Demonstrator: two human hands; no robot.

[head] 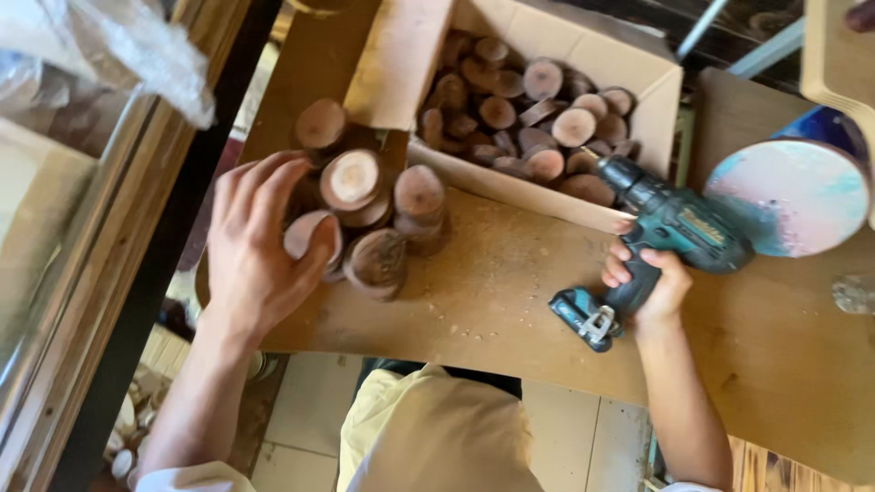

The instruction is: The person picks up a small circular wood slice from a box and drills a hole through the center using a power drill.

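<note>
**Two hands, one drill, stacked wood discs**

A box (pixel 658 87) of discs is seen on the bench (pixel 510 282). The drill (pixel 670 232) is gripped tight by the right hand (pixel 649 284). Stacked discs (pixel 365 214) are touched by the left hand (pixel 255 246), fingers spread.

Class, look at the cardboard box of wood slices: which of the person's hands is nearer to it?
The right hand, gripping the teal cordless drill just below the cardboard box. The left hand rests on stacked wood slices farther away.
</note>
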